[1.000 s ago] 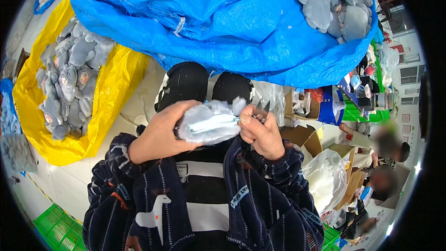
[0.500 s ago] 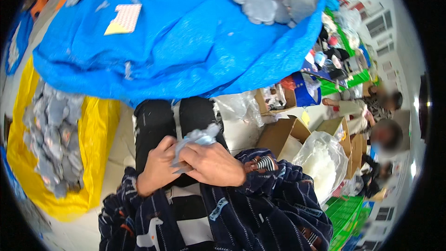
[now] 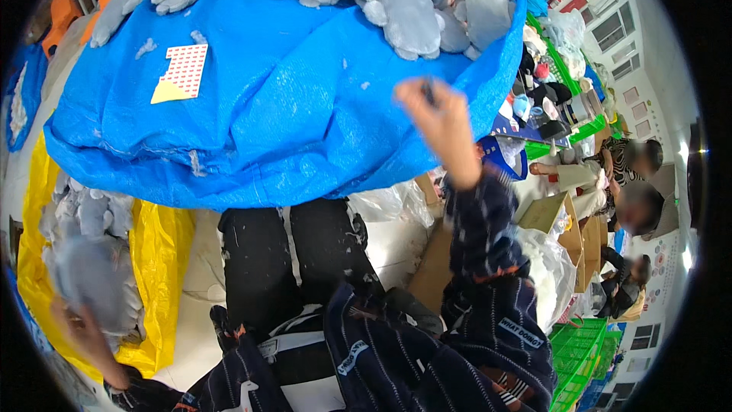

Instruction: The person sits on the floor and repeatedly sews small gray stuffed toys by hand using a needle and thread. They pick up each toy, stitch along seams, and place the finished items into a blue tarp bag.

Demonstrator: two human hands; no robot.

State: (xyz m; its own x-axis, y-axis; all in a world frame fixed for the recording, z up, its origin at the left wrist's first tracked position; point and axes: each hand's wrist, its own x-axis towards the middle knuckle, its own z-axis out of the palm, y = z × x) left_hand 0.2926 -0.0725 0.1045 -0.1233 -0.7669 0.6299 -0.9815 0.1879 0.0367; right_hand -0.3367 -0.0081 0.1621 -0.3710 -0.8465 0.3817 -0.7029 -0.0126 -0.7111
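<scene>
My left hand (image 3: 85, 339) reaches down over the yellow bag (image 3: 162, 259) at the left, smeared by motion. Just beyond its fingers is a blurred grey plush toy (image 3: 90, 275); whether the hand still touches it I cannot tell. More grey plush pieces (image 3: 95, 212) fill that bag. Raised over the right part of the blue sheet (image 3: 290, 107), my right hand (image 3: 442, 118) is closed, fingers curled round a small dark object (image 3: 428, 93) that is mostly hidden. Beyond it, a heap of grey plush pieces (image 3: 408, 19) lies along the sheet's far edge.
A red-and-white patterned card (image 3: 183, 72) lies on the sheet at left. To my right stand cardboard boxes (image 3: 591, 240), a clear bag with white filling (image 3: 545, 267) and a green crate (image 3: 576, 358). Other people (image 3: 629, 160) sit farther right. Orange chairs (image 3: 65, 21) are far left.
Both hands were together over my lap with a grey plush piece. They have parted: the left swung to the yellow bag, the right up over the blue sheet. The view has shifted slightly.
</scene>
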